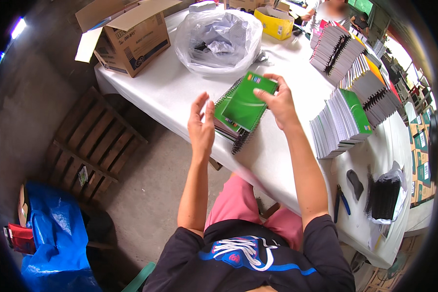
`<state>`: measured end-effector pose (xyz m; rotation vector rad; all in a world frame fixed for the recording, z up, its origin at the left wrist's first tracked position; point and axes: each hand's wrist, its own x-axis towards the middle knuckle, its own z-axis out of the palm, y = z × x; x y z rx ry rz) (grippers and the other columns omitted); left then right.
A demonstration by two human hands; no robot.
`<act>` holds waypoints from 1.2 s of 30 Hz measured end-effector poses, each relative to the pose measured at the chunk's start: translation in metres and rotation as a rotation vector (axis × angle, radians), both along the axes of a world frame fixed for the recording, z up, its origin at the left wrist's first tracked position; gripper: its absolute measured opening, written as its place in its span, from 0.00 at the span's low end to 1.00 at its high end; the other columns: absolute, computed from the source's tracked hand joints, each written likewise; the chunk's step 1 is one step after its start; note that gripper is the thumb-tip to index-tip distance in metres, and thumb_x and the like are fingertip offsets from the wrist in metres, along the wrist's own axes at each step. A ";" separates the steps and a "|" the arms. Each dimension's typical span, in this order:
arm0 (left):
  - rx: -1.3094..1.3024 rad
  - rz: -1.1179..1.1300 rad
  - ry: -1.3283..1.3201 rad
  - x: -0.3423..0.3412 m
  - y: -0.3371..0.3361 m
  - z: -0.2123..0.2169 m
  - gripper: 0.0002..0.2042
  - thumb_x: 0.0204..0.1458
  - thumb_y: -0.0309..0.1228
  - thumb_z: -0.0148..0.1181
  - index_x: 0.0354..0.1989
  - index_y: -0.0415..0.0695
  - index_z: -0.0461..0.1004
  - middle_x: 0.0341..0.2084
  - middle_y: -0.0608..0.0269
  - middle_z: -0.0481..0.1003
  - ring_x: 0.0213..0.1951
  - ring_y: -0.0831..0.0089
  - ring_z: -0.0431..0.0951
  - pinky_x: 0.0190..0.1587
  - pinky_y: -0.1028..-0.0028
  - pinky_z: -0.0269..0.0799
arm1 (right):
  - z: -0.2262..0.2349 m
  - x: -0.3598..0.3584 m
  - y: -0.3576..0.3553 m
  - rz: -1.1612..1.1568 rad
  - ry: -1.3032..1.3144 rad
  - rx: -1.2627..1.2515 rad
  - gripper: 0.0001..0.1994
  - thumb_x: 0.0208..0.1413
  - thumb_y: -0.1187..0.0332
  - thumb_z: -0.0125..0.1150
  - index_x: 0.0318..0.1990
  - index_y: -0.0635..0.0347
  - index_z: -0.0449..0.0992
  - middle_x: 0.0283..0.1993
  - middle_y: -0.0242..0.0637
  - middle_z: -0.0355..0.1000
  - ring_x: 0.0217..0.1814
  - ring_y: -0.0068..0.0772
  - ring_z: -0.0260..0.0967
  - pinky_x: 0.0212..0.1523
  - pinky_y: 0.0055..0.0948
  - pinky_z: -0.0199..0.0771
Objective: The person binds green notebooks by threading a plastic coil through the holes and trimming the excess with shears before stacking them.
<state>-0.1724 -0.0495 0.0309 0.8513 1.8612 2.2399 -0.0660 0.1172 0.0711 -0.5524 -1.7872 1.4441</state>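
Green spiral notebook (246, 101), pinched at its top edge by right hand (277, 103) above a small notebook pile (232, 127) on counter (180, 92); left hand (201, 127) open, empty; finished stacks (343, 121) many, loose black coils (383, 197) remaining.

The green notebook (247, 100) is showing a smooth, slightly glossy card cover with a dark wire spiral, and the stacks (343, 121) are showing matt white paper edges. The table (180, 92) is wearing a smooth white covering (cloth or plastic, hard to tell). The bag (219, 41) is gleaming as thin clear plastic, the box (131, 41) is looking like matt brown cardboard, and the pallet (90, 141) is showing rough wood.
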 end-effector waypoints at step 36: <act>0.371 0.176 -0.080 0.009 0.046 -0.056 0.32 0.63 0.53 0.26 0.57 0.36 0.61 0.44 0.52 0.71 0.46 0.65 0.72 0.51 0.67 0.66 | -0.029 -0.016 -0.016 -0.372 0.186 0.408 0.18 0.63 0.56 0.46 0.50 0.59 0.73 0.54 0.43 0.64 0.60 0.41 0.59 0.59 0.34 0.59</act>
